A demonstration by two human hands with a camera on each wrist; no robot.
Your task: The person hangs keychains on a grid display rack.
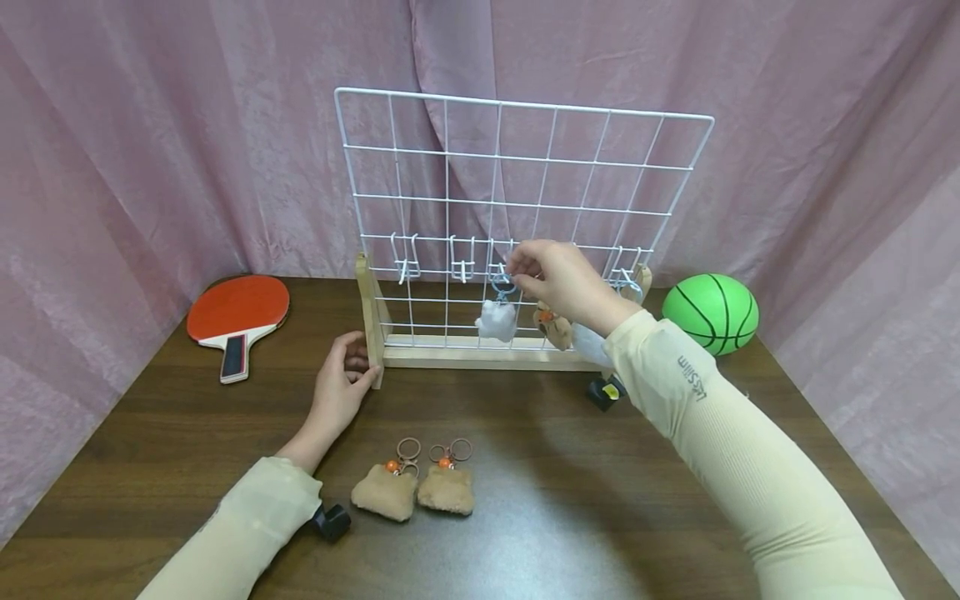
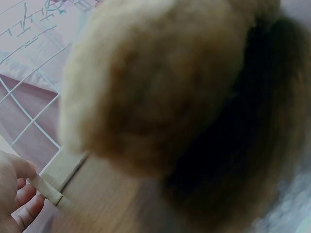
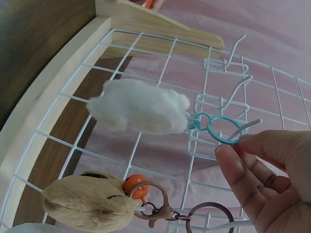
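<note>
The right grip (image 1: 551, 271) pinches the blue ring (image 3: 212, 134) by its edge, perhaps to leave its opening clear for the hook (image 3: 247, 126); the white charm (image 1: 497, 321) hangs below, before the grid (image 1: 491, 202). The left grip (image 1: 341, 383) holds the stand (image 1: 369, 308), likely steadying it. A sleeve (image 1: 720, 442) partly hides a pale charm (image 1: 591, 343); a blurred brown shape (image 2: 146, 87) blocks much of the left wrist view.

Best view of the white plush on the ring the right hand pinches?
Right wrist: the white plush is large and unobstructed, blue ring and right hand visible too. Head shows it whole but small, before the grid. Left wrist: can't make it out; a blurred brown shape fills much of the frame.
</note>
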